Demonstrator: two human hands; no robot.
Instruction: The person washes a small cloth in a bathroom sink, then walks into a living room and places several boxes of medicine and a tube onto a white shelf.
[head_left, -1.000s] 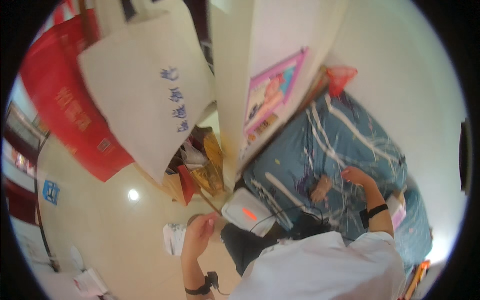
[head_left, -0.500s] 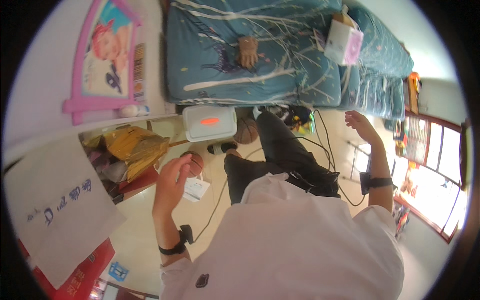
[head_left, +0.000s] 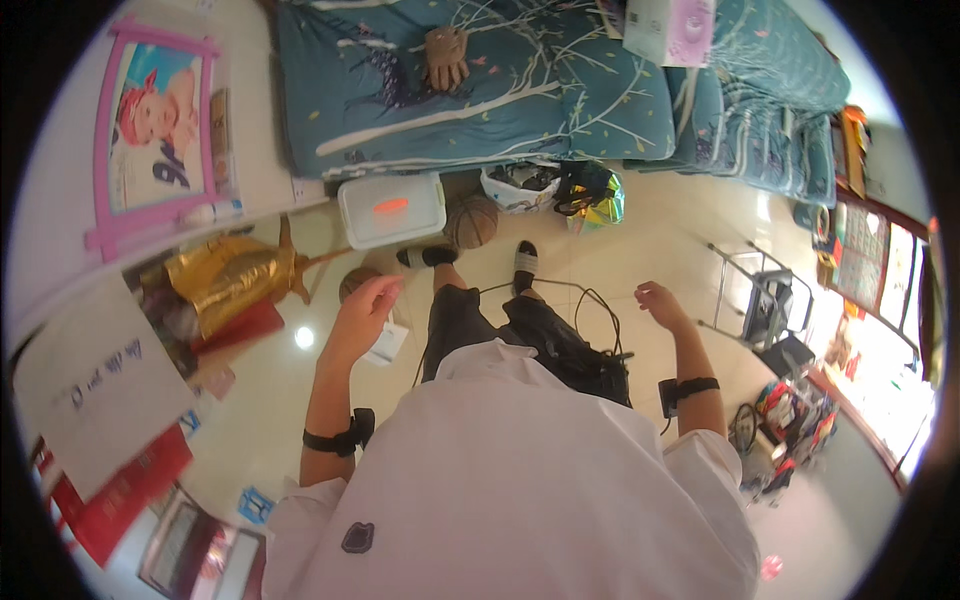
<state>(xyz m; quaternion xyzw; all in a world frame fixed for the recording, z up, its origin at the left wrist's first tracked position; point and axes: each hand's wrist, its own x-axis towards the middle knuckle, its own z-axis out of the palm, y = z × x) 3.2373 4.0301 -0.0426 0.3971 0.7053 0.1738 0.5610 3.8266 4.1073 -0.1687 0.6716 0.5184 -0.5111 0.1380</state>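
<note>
My left hand (head_left: 362, 312) hangs in the air in front of me, fingers stretched out, holding nothing. Below it on the floor, a basketball (head_left: 355, 281) and a white paper or flat packet (head_left: 388, 345) are partly hidden by the hand. My right hand (head_left: 662, 304) is also raised over the floor, empty, with its fingers loosely bent and apart. The nearest thing to it is a dark cable (head_left: 600, 305) hanging by my legs. Each forearm wears a black strap with a small device. Neither hand touches anything.
A teal patterned sofa (head_left: 500, 115) spans the far side, with a brown glove (head_left: 445, 58) and a white-purple box (head_left: 672, 30) on it. Before it stand a lidded white bin (head_left: 392, 212), another basketball (head_left: 471, 222) and bags (head_left: 590, 195). Metal-legged stool (head_left: 765, 300) at right; golden wrapping (head_left: 225, 285) at left.
My view has shifted and turned, so the stool and bags show more fully. My right hand has come lower and closer to my body. Both feet now show on the floor.
</note>
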